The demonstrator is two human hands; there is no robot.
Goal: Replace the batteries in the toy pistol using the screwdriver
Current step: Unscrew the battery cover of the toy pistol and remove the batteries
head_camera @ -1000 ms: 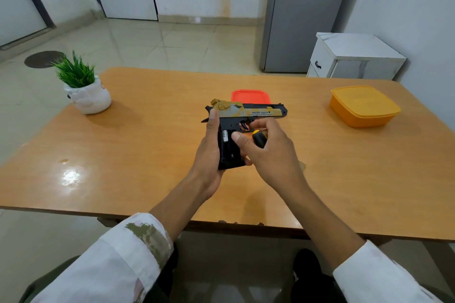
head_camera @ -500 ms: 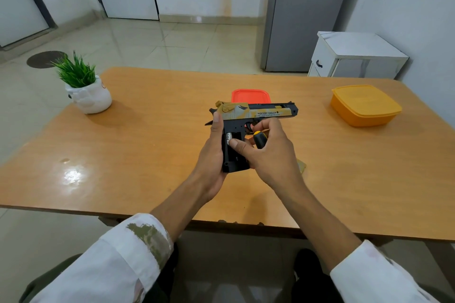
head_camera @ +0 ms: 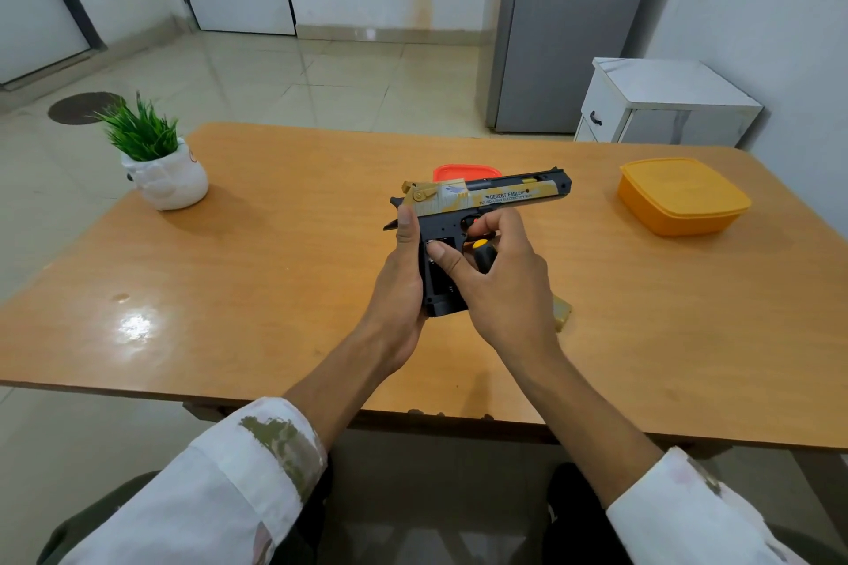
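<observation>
- Holding the toy pistol [head_camera: 486,195] by its grip, the left hand [head_camera: 404,289] sits mid-frame.
- Beside it, the right hand [head_camera: 504,284] clutches the screwdriver [head_camera: 482,255], thumb on the grip.

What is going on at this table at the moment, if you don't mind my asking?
A person is working on the toy pistol, held just above the wooden table. The left hand grips the black handle from behind, with the barrel pointing right. The right hand keeps the screwdriver tucked in its fingers while its thumb presses on the open side of the handle. A tan piece, probably the removed cover, lies on the table under that hand. I cannot tell whether batteries are in.
</observation>
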